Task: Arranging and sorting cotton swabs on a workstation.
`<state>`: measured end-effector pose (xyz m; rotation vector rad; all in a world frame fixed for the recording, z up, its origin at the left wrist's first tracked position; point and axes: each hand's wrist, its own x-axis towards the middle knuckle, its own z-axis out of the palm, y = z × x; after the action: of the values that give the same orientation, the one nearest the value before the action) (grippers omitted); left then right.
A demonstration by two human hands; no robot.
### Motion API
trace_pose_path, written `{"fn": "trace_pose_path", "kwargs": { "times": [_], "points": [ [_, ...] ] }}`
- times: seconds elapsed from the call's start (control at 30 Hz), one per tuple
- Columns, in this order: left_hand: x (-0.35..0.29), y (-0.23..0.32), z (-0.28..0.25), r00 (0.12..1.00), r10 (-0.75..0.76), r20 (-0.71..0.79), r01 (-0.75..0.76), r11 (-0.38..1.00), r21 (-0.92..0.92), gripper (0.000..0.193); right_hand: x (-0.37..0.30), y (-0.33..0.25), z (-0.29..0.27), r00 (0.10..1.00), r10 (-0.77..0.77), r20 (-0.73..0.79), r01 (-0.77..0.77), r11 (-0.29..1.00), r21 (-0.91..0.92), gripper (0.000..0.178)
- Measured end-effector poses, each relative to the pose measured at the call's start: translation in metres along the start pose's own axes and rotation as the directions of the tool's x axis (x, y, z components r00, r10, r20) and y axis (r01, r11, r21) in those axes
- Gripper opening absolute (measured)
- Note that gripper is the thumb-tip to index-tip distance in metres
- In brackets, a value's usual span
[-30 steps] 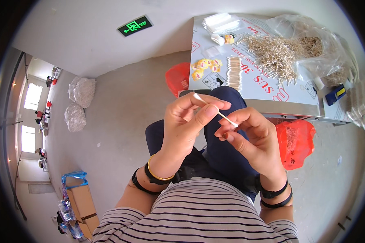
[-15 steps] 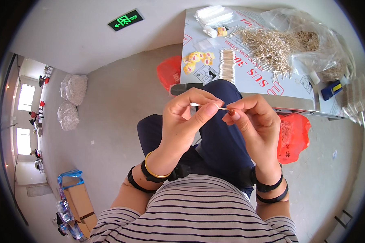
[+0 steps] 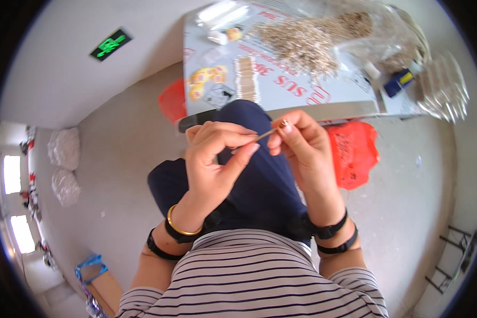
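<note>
Above my knees, a cotton swab [image 3: 266, 134] with a thin brown stick stretches between my two hands. My left hand [image 3: 209, 156] pinches one end with thumb and fingers, and that end is hidden by the fingertips. At the other end, the thumb and fingers of my right hand [image 3: 306, 146] are closed on the stick. Beyond the hands, a neat row of swabs [image 3: 247, 79] lies side by side on the metal table [image 3: 281, 100]. Farther back on it is a large loose heap of swabs [image 3: 302, 45], partly inside a clear plastic bag [image 3: 379, 40].
Yellow packets [image 3: 204, 79], a small bottle [image 3: 233, 34] and clear plastic sleeves [image 3: 222, 13] lie on the table's left. A blue-yellow object [image 3: 399, 83] sits at its right. Red bags [image 3: 353, 153] are on the floor, with white sacks [image 3: 64, 148] by the left wall.
The whole view has shifted, so the table appears farther left and higher. The swab's white tip, visible before at my left fingers, is now hidden. Both hands still grip the stick.
</note>
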<state>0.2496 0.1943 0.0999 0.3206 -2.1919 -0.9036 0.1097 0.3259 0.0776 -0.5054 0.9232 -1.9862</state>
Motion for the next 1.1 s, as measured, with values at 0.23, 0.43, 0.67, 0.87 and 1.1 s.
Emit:
{"fn": "trace_pose_path", "kwargs": {
  "times": [0.23, 0.43, 0.67, 0.87, 1.1],
  "points": [
    [0.000, -0.023, 0.024, 0.918, -0.283, 0.277, 0.386, 0.794, -0.470, 0.009, -0.007, -0.006, -0.037, 0.995, 0.102, -0.025, -0.097, 0.986, 0.133, 0.028],
    [0.009, -0.030, 0.036, 0.889, -0.278, 0.365, 0.435, 0.764, -0.477, 0.011, -0.009, -0.006, -0.038, 0.999, -0.038, -0.031, 0.029, 0.971, -0.238, 0.018],
    [0.026, -0.059, 0.006, 0.912, -0.324, 0.253, 0.378, 0.902, -0.209, 0.028, -0.026, -0.041, -0.143, 0.650, -0.759, -0.036, -0.021, 0.029, -0.999, 0.009],
    [0.036, -0.100, -0.005, 0.894, -0.395, 0.212, 0.435, 0.878, -0.199, 0.022, -0.143, 0.020, -0.380, 0.710, -0.285, -0.644, -0.702, -0.359, -0.615, 0.052],
    [0.075, -0.155, -0.004, 0.867, -0.450, 0.215, 0.479, 0.871, -0.111, 0.026, -0.003, 0.048, -0.291, 0.901, 0.075, -0.427, -0.433, 0.131, -0.892, 0.038]
  ]
}}
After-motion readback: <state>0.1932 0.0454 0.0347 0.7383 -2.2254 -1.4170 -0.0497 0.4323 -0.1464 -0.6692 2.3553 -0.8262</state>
